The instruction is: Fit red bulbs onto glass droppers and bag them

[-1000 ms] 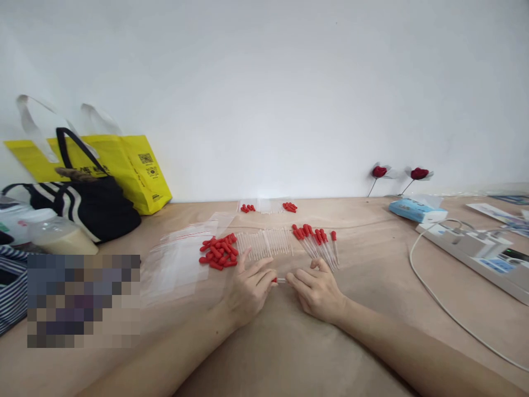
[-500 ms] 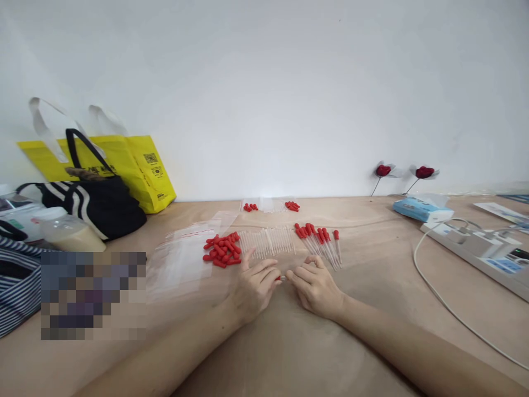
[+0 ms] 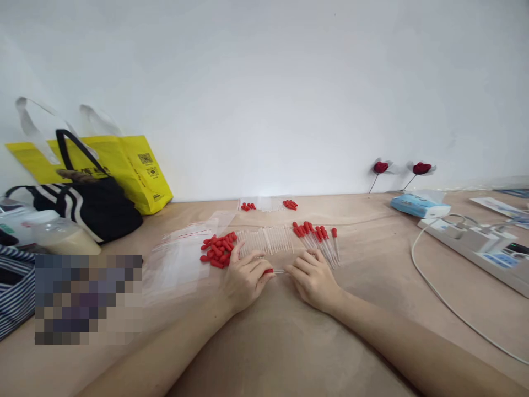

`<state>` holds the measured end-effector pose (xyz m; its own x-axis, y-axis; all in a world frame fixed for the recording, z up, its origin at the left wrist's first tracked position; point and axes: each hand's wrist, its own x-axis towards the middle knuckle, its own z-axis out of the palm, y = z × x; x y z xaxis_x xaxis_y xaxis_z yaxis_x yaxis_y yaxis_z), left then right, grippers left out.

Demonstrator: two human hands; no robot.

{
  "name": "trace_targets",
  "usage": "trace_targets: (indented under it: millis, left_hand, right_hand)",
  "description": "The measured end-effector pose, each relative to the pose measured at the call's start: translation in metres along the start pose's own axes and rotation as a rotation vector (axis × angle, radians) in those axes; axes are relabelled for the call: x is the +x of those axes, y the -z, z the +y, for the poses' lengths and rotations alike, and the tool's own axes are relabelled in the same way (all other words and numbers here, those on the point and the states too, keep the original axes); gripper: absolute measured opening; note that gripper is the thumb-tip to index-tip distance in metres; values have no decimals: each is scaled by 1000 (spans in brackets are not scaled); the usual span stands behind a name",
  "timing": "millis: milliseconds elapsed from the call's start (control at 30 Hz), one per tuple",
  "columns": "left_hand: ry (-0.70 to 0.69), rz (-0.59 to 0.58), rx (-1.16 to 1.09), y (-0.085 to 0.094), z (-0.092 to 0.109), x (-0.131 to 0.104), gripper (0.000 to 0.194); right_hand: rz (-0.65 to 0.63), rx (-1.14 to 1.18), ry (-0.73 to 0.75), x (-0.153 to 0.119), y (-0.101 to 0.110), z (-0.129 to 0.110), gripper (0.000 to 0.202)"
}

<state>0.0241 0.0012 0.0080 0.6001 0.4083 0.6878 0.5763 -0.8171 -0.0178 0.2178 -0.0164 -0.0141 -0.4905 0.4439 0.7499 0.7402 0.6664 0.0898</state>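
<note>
My left hand [image 3: 248, 278] is closed on a red rubber bulb [image 3: 269, 271], its tip showing between thumb and fingers. From the bulb a clear tube [image 3: 279, 271] runs right to the pinched fingers of my right hand [image 3: 312, 278], which hide its far end. Behind my left hand lies a pile of red bulbs [image 3: 217, 249]. A row of clear tubes [image 3: 266, 240] lies beyond both hands. Tubes fitted with red bulbs [image 3: 320, 234] are fanned out behind my right hand.
Clear plastic bags [image 3: 177, 262] lie left of the bulb pile. Farther back is a bag with small red bulbs [image 3: 290, 204]. Yellow and black bags stand at left. At right are a tissue pack [image 3: 419, 205], a power strip [image 3: 471, 242] and a white cable.
My hands are slightly farther apart, and more of the clear tube shows between them. The whole view has shifted a little.
</note>
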Motion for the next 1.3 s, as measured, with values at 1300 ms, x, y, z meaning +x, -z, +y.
trace_targets:
  millis: [1300]
  left_hand:
    - [532, -540, 184, 43, -62, 12, 15]
  right_hand:
    - [-423, -395, -852, 30, -15, 54, 24]
